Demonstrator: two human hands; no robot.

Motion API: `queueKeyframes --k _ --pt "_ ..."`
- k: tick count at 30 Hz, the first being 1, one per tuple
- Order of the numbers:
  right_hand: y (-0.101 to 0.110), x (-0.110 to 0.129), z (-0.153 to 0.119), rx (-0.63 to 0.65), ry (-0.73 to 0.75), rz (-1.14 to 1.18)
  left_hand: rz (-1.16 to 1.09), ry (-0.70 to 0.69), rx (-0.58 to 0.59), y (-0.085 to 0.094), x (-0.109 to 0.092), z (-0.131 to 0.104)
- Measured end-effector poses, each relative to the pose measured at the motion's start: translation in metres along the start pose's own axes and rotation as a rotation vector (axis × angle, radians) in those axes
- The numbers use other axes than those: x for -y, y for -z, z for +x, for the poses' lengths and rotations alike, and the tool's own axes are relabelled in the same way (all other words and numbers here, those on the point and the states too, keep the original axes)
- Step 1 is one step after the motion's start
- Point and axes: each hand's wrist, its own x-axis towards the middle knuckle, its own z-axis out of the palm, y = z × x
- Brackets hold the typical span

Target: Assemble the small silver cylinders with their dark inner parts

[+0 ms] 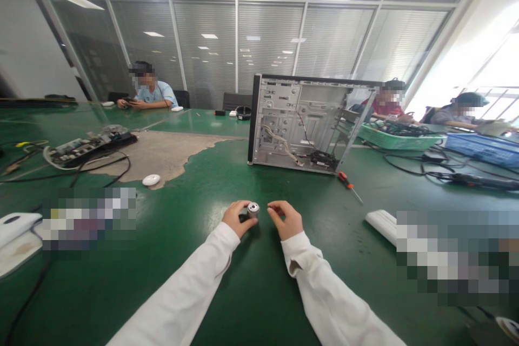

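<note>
My left hand (235, 219) is closed around a small silver metal cylinder (253, 208), which looks like a small electric motor. Its round top, with dark openings, faces up toward me. Just to the right, my right hand (289, 220) has thumb and forefinger pinched together, apart from the cylinder. Whatever sits between those fingertips is too small to make out. Beyond both hands stands an open computer case (284, 119), with loose wires and a black fan inside. A red-and-black screwdriver (344, 180) lies at its lower right corner.
A round white lid-like piece (151, 179) and an opened device with exposed parts (91, 146) lie to the left. Cables fill a green basket (399, 139) at right, beside a blue basket (482, 147). A white bar-shaped object (381, 223) is nearer. Several people sit around the table.
</note>
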Motion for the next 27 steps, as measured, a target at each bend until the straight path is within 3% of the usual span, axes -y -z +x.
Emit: queueKeyframes --k 4,7,14,27 --pt "0.001 -0.009 0.000 0.264 -0.077 -0.286 0.029 0.040 -0.046 -0.001 0.006 0.002" --pt "0.004 -0.010 -0.001 0.363 -0.146 -0.524 0.061 0.068 -0.033 -0.001 0.008 0.003" --pt "0.013 -0.017 -0.003 0.387 -0.192 -0.714 0.140 0.130 0.050 0.000 0.008 0.003" --pt "0.016 -0.019 -0.010 0.382 -0.192 -0.719 0.138 0.135 0.052 -0.001 0.014 0.001"
